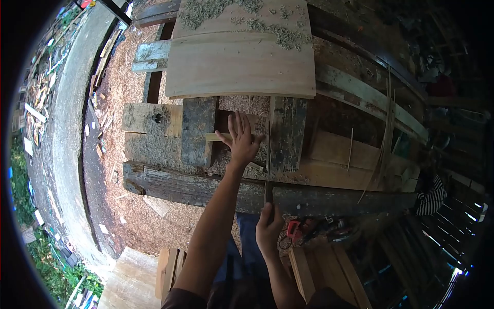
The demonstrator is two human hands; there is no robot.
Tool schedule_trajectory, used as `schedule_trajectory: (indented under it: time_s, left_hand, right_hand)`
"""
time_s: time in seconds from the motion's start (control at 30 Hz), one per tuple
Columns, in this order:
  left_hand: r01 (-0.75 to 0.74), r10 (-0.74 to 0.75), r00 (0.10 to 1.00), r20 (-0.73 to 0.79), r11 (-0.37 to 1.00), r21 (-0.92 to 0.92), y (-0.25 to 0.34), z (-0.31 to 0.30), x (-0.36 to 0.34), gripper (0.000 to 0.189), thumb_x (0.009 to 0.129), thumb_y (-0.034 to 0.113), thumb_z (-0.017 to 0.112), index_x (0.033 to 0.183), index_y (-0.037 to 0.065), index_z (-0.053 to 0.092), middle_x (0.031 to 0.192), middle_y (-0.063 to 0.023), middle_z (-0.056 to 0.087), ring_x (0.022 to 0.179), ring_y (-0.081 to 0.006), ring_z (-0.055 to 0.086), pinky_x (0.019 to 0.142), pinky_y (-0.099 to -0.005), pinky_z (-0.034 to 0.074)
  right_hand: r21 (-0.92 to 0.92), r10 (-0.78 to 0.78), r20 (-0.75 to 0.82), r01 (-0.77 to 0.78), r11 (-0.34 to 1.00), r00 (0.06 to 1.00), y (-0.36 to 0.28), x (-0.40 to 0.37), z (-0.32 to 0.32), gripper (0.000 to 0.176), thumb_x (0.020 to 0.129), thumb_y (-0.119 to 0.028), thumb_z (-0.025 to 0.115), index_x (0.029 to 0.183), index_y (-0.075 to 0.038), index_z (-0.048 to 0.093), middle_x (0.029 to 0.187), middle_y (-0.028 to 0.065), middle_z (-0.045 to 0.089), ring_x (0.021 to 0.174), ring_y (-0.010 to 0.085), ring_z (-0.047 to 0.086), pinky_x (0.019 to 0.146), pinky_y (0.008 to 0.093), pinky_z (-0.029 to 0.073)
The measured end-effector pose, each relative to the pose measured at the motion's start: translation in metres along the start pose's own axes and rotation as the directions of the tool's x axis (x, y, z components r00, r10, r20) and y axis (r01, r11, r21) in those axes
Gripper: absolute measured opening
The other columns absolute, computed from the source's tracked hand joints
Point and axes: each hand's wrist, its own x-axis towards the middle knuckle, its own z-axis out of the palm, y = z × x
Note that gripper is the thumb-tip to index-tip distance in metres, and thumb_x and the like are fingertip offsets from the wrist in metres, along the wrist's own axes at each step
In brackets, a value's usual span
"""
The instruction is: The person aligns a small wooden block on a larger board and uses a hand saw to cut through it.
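Note:
My left hand (240, 140), fingers spread, presses down over a pale wooden strip (211, 137). The strip lies across the gap between two dark, weathered boards, the left board (198, 131) and the right board (288, 135); the hand covers much of it. Lower down, my right hand (269, 226) is wrapped round the dark handle of a saw (268, 191). Its thin blade, seen edge-on, points away from me along the left edge of the right board, close to the strip's right end.
A wide plywood panel (239, 64) with wood shavings (288, 37) lies beyond my hands. A thick beam (175, 181) runs along the near side. Below it sits a red power tool (294, 230) near stacked planks (324, 268). Thin slats (385, 134) lean at the right.

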Motion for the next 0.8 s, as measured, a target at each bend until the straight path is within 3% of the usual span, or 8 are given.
schedule_trajectory:
  time_s: [0.17, 0.23, 0.37, 0.47, 0.53, 0.63, 0.77, 0.8]
  left_hand:
    - [0.011, -0.011, 1.0, 0.012, 1.0, 0.022, 0.001, -0.003, -0.001, 0.094, 0.094, 0.058, 0.055, 0.161, 0.003, 0.015, 0.171, -0.0127, 0.0, 0.157, -0.0333, -0.006, 0.105, -0.0748, -0.022]
    - [0.009, -0.009, 1.0, 0.005, 1.0, 0.011, 0.002, -0.006, 0.0, 0.094, 0.095, 0.057, 0.055, 0.16, 0.004, 0.016, 0.171, -0.0128, 0.001, 0.157, -0.0335, -0.005, 0.105, -0.0745, -0.022]
    - [-0.001, 0.001, 1.0, -0.005, 1.0, 0.02, 0.001, -0.001, -0.002, 0.092, 0.095, 0.056, 0.055, 0.161, 0.004, 0.017, 0.171, -0.0128, 0.002, 0.157, -0.0336, -0.005, 0.105, -0.0744, -0.022]
    - [0.01, -0.01, 1.0, 0.01, 0.999, 0.039, 0.003, -0.005, -0.002, 0.091, 0.095, 0.055, 0.055, 0.161, 0.005, 0.017, 0.171, -0.0125, 0.001, 0.157, -0.0334, -0.005, 0.104, -0.0745, -0.023]
    - [0.01, -0.01, 1.0, 0.004, 1.0, 0.021, 0.003, -0.005, -0.004, 0.091, 0.095, 0.055, 0.055, 0.16, 0.005, 0.017, 0.171, -0.0125, 0.001, 0.157, -0.0334, -0.005, 0.104, -0.0747, -0.023]
    - [0.011, -0.011, 1.0, 0.0, 1.0, -0.012, 0.002, -0.003, -0.002, 0.091, 0.095, 0.055, 0.055, 0.16, 0.004, 0.017, 0.171, -0.0126, 0.001, 0.157, -0.0334, -0.005, 0.104, -0.0748, -0.023]
    - [0.021, -0.021, 1.0, 0.017, 1.0, 0.001, 0.003, -0.003, -0.001, 0.09, 0.096, 0.053, 0.055, 0.16, 0.002, 0.016, 0.171, -0.0132, 0.0, 0.157, -0.0336, -0.006, 0.104, -0.0747, -0.023]
    - [0.021, -0.021, 1.0, 0.02, 1.0, 0.003, 0.003, -0.002, -0.004, 0.09, 0.096, 0.053, 0.055, 0.16, 0.002, 0.016, 0.171, -0.0132, 0.0, 0.157, -0.0336, -0.006, 0.104, -0.0747, -0.023]
  right_hand:
    - [0.099, 0.008, 0.039, -0.012, 0.995, 0.999, 0.027, 0.03, 0.003, 0.041, 0.109, -0.035, 0.047, 0.082, -0.004, 0.05, 0.064, -0.0003, 0.045, 0.057, 0.0105, 0.044, 0.053, 0.0305, 0.035]
    - [0.25, 0.144, 0.08, -0.159, 0.955, 0.986, 0.03, 0.025, -0.005, 0.04, 0.108, -0.032, 0.048, 0.087, 0.001, 0.056, 0.061, 0.0104, 0.05, 0.055, 0.0173, 0.048, 0.054, 0.0347, 0.037]
    - [0.122, 0.129, 0.035, -0.133, 0.984, 0.991, 0.026, 0.013, -0.015, 0.041, 0.108, -0.032, 0.049, 0.088, 0.002, 0.058, 0.062, 0.0093, 0.049, 0.056, 0.0167, 0.048, 0.054, 0.035, 0.038]
    - [0.114, 0.023, 0.003, -0.023, 0.993, 1.0, 0.017, 0.048, 0.0, 0.041, 0.107, -0.032, 0.049, 0.088, 0.003, 0.058, 0.062, 0.0092, 0.05, 0.056, 0.0172, 0.05, 0.054, 0.0357, 0.037]
    - [0.011, -0.074, 0.013, 0.074, 0.997, 0.997, -0.007, 0.051, -0.001, 0.04, 0.107, -0.031, 0.049, 0.088, 0.003, 0.058, 0.061, 0.0102, 0.051, 0.055, 0.0189, 0.051, 0.053, 0.0368, 0.037]
    - [-0.017, -0.031, 0.0, 0.031, 0.999, 1.0, 0.002, 0.001, -0.015, 0.037, 0.107, -0.027, 0.049, 0.088, 0.004, 0.058, 0.061, 0.0119, 0.052, 0.053, 0.0221, 0.051, 0.053, 0.0383, 0.036]
    - [-0.007, -0.05, -0.009, 0.05, 0.999, 0.999, 0.009, 0.037, -0.001, 0.038, 0.107, -0.028, 0.049, 0.089, 0.003, 0.059, 0.061, 0.0121, 0.052, 0.054, 0.0213, 0.052, 0.053, 0.0381, 0.037]
    - [0.038, 0.004, 0.014, -0.005, 0.999, 1.0, 0.015, 0.052, 0.006, 0.038, 0.107, -0.029, 0.049, 0.088, 0.003, 0.059, 0.061, 0.0122, 0.052, 0.055, 0.021, 0.053, 0.053, 0.038, 0.037]
